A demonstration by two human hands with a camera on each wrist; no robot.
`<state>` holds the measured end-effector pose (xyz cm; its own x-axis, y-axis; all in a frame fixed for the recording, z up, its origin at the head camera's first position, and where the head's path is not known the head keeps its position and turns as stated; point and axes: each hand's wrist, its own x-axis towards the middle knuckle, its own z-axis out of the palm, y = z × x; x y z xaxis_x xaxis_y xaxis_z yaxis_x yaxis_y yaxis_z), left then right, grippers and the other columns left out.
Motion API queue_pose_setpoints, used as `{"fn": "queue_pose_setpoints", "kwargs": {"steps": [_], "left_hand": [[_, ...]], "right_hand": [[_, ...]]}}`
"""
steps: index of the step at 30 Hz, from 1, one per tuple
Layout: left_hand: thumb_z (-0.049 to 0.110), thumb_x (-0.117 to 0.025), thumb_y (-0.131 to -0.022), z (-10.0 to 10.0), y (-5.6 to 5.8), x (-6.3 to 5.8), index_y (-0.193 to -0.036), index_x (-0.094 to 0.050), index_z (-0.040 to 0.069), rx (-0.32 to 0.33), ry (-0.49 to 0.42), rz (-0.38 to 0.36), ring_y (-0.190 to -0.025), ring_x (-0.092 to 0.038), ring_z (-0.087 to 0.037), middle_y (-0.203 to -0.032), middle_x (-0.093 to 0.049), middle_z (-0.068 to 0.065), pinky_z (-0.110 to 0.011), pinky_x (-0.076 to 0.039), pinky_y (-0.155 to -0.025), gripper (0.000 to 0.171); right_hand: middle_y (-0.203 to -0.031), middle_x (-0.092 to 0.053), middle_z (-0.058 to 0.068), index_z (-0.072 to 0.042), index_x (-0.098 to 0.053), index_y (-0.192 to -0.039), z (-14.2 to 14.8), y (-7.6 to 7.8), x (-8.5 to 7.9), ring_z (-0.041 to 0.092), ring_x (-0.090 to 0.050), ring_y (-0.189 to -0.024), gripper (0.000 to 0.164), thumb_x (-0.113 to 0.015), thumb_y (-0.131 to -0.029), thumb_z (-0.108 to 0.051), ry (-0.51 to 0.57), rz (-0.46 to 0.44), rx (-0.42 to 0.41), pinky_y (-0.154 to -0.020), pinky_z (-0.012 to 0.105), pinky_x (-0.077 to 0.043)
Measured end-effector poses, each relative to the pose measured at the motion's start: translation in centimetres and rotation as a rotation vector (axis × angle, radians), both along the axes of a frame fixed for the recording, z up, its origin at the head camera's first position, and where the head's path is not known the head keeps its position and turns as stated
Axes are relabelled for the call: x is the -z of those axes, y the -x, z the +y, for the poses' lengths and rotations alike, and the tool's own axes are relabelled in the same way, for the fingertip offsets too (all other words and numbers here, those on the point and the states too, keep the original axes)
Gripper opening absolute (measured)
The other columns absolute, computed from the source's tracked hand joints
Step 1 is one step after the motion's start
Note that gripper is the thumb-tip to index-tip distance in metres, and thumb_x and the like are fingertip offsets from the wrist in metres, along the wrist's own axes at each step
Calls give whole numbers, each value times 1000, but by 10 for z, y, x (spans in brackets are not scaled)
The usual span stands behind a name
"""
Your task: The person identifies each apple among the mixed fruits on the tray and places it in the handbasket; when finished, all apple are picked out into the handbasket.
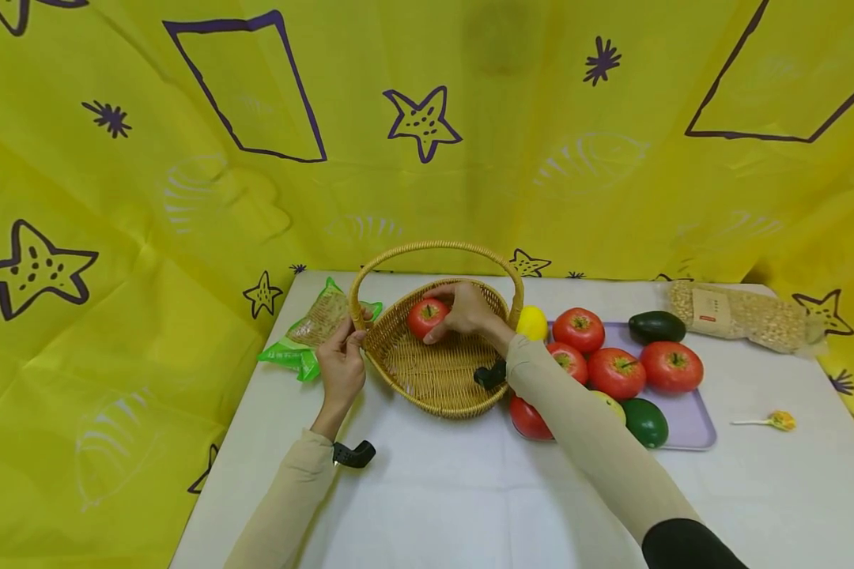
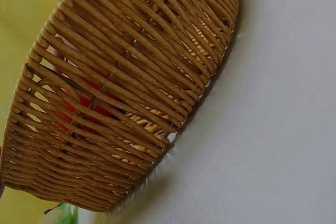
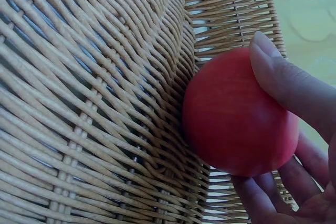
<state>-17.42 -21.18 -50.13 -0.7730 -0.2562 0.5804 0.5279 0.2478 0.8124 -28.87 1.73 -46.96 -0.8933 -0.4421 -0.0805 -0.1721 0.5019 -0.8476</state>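
Note:
A wicker basket (image 1: 441,387) with a tall arched handle stands on the table. My left hand (image 1: 343,365) grips its left end near the foot of the handle; the left wrist view shows the basket's woven outside (image 2: 121,77) close up. Inside the basket, at its left side, is a red apple (image 1: 428,318). My right hand (image 1: 468,310) reaches in over the rim and holds this apple, thumb on one side and fingers on the other. In the right wrist view the apple (image 3: 236,114) is against the woven wall.
Right of the basket, a lilac tray (image 1: 693,423) bears several red apples (image 1: 672,366), an avocado (image 1: 657,326) and other fruit. A yellow lemon (image 1: 532,323) lies beside it. A grain bag (image 1: 747,316), a lollipop (image 1: 779,420) and a green-edged packet (image 1: 316,324) lie around.

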Motion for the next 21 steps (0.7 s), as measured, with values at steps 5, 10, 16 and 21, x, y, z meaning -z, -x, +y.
{"fn": "queue_pose_setpoints", "kwargs": {"steps": [5,10,16,21], "left_hand": [[-7,-57,-104,-1,-1,0,-136,-63,-16,2,1,-4,-109,-71,-48,-121,-73,-35,-18,-59,-97,33],[-10,-58,-103,-1,-2,-1,-136,-63,-16,-9,-5,-1,-109,-70,-52,-121,-73,-34,-17,-59,-97,34],[-13,-59,-101,1,-1,0,-136,-62,-17,-7,-5,8,-109,-76,-12,-120,-71,-37,-15,-59,-96,36],[-8,-60,-102,0,-1,0,-139,-61,-14,1,-11,-16,-109,-73,-4,-121,-72,-36,-17,-59,-97,37]], "right_hand": [[-136,-72,14,-10,-73,-135,-4,-4,-3,33,-64,-128,86,-107,-56,-14,-59,35,-16,-112,46,-55],[-141,-68,17,-8,-69,-139,-7,-8,-8,36,-61,-131,89,-106,-59,-16,-93,47,-35,-113,47,-54],[-143,-64,18,-8,-65,-144,-9,-11,-9,37,-60,-133,94,-106,-61,-22,-149,69,-59,-114,49,-53],[-149,-61,19,-8,-61,-148,-8,-13,-14,39,-57,-137,100,-106,-61,-24,-158,57,-73,-117,51,-50]]}}
